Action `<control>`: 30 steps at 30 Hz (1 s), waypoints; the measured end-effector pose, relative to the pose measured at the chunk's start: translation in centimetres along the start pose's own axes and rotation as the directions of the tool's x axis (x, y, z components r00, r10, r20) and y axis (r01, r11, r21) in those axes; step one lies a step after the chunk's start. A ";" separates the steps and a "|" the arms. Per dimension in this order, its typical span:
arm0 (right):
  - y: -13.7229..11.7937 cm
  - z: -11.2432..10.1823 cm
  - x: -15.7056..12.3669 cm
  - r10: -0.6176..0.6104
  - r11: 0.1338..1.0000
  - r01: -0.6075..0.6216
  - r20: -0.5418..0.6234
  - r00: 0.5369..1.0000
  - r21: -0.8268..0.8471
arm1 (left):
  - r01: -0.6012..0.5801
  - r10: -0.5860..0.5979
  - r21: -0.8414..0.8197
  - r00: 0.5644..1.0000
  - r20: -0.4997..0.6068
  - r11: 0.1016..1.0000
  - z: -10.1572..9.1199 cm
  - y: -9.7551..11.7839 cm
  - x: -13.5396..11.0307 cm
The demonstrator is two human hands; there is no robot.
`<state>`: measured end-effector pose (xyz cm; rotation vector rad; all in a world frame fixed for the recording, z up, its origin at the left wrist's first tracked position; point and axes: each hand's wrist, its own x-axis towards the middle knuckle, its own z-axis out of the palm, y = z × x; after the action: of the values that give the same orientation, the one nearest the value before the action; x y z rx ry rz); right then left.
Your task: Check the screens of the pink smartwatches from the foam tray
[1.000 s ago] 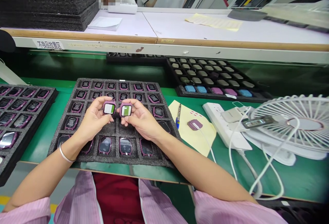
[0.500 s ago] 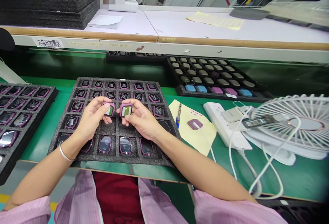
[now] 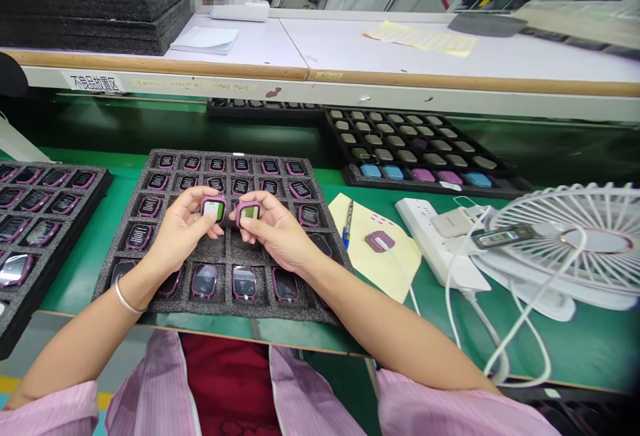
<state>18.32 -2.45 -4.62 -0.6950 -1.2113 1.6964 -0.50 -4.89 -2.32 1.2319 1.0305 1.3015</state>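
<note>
My left hand [image 3: 179, 233] pinches a small purple watch body [image 3: 213, 208] whose screen glows green and white. My right hand [image 3: 277, 233] grips a second purple watch body [image 3: 249, 211], tipped a little forward. Both hands hover side by side over the middle of a dark foam tray [image 3: 227, 249] on the green bench. The tray's far rows hold purple watch bodies face down, and its near row holds several face up with dark screens [image 3: 244, 283].
Another foam tray of watch bodies [image 3: 30, 216] lies at the left. A black tray of coloured parts [image 3: 415, 153] sits behind. To the right are a yellow paper with a pen [image 3: 347, 226], a purple piece on a white cable [image 3: 379, 242], a power strip [image 3: 433, 243] and a white fan [image 3: 575, 243]. People stand beyond the white bench.
The watch body in my left hand turned edge-on and came back to show its lit screen. The one in my right hand has tipped forward and lower. Both hands stay over the tray.
</note>
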 end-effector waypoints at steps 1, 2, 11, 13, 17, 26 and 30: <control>0.0 0.0 0.0 -0.001 1.000 0.001 0.002 1.000 -0.003 | -0.001 0.002 -0.004 1.000 0.009 1.000 0.0 0.0 0.0; -0.1 0.0 0.0 -0.002 1.000 0.002 0.002 1.000 -0.005 | 0.001 0.000 -0.009 1.000 0.017 1.000 0.0 -0.1 0.0; -0.2 0.2 0.1 0.002 1.000 -0.002 -0.020 1.000 0.001 | 0.048 -0.045 -0.064 0.997 0.056 0.997 0.3 0.1 -0.1; -0.2 0.2 0.1 0.002 1.000 -0.002 -0.023 1.000 0.005 | 0.042 -0.040 -0.045 0.998 0.054 0.998 0.3 0.1 -0.1; -0.3 0.2 -0.1 0.015 1.000 -0.015 -0.030 0.999 -0.007 | 0.036 -0.036 0.005 0.999 0.038 0.999 0.1 0.1 -0.2; -0.5 0.3 0.2 0.028 0.997 -0.024 -0.064 0.998 0.069 | 0.003 -0.003 0.018 1.000 0.008 1.000 0.0 -0.2 0.0; -0.6 0.2 0.2 0.040 0.993 -0.034 -0.052 0.998 0.112 | -0.003 0.003 0.001 1.000 0.030 1.000 0.1 -0.1 0.1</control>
<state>18.23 -2.29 -3.97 -0.6955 -1.0641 1.7501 -0.41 -4.83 -2.39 1.2501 1.0082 1.2812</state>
